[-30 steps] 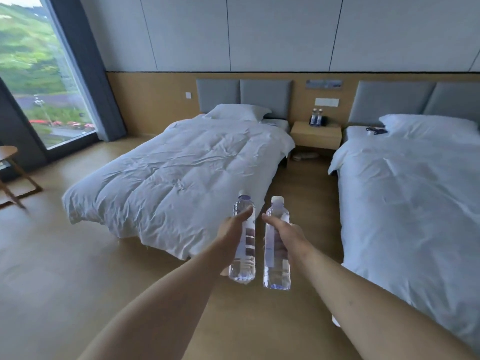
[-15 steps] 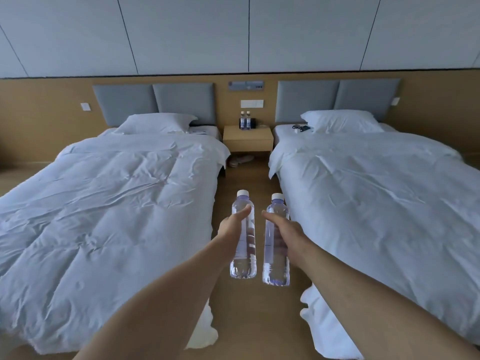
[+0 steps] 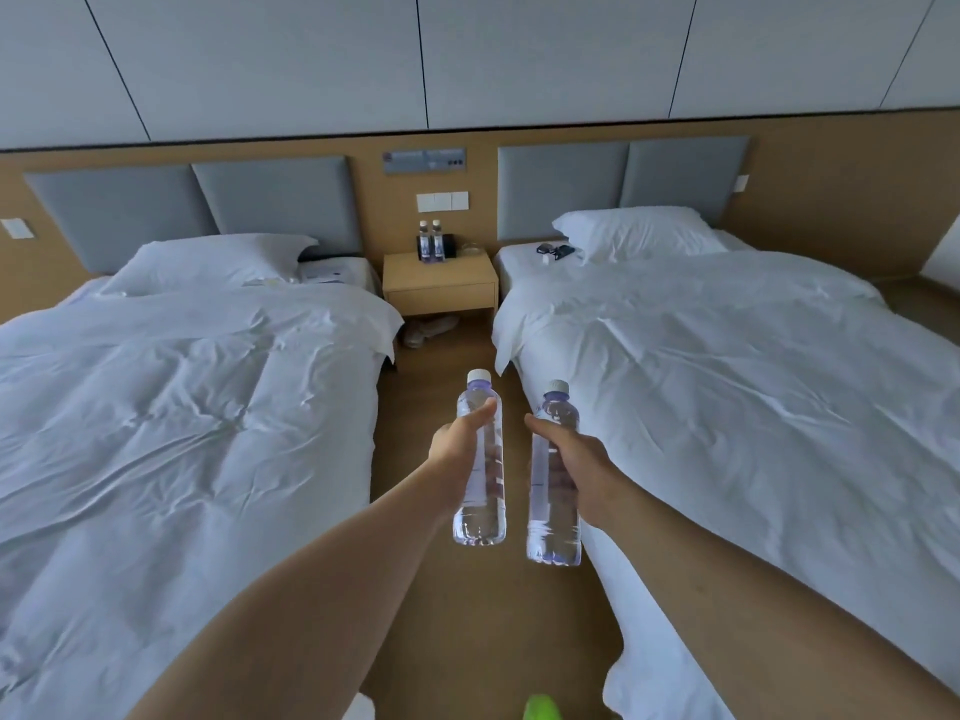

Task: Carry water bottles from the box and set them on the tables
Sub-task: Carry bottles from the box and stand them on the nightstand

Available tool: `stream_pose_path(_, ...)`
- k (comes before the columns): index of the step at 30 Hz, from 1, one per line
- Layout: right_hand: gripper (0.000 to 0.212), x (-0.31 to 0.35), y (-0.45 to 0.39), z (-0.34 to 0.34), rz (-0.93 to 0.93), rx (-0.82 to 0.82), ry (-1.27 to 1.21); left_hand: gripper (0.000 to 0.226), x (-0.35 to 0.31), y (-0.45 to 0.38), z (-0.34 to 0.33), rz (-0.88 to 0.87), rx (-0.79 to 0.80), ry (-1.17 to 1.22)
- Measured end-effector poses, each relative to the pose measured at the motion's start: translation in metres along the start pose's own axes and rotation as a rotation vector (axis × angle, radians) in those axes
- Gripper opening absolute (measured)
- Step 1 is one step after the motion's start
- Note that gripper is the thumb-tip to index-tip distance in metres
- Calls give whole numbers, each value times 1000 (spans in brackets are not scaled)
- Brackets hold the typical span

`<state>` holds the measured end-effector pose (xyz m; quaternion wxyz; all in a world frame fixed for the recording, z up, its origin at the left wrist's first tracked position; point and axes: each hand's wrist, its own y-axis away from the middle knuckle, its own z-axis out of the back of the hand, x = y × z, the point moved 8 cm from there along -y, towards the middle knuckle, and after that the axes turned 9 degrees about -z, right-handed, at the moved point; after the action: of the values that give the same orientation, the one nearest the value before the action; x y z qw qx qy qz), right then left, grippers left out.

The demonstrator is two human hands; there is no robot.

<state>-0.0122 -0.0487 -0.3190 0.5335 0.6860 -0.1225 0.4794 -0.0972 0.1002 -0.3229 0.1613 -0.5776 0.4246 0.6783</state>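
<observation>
bottle (image 3: 479,475) in left hand (image 3: 458,445), bottle in right hand (image 3: 577,467)

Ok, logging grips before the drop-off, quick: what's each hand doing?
Left hand: grips the left water bottle, upright.
Right hand: grips the right water bottle, upright.

Soft even daylight, wide-angle edge distortion

No writing could be read. The labels on the two bottles (image 3: 479,459) in the hands were too blurred, and the grey wall plaque (image 3: 424,160) far beyond the hands showed only illegible marks.
</observation>
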Motion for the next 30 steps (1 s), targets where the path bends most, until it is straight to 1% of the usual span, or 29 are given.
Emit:
stream_pose_path(3, 62, 43, -55, 10, 4, 12, -15, 51, -24, -58, -16, 6, -46, -31)
stream_pose_path(7, 61, 102, -115, 16, -5, 48, 5, 53, -62, -122, -35, 35, -59, -22)
stream_pose_path(13, 60, 179, -195, -2, -11, 100, 29, 49, -108, -216, -39, 40, -103, -50)
stream_pose_path(22, 60, 277, -346, -57, 32, 86, 63, 50, -162, -396, -8, 15, -82, -21)
stream_pose_path(25, 62, 318, -399, -82, 36, 76, 70, 50, -190, -460, 7, 14, -56, -3)
stream_pose_path(30, 60, 390, -482, -122, 33, 95, 66, 53, -242, -561, 33, 19, -61, -42)
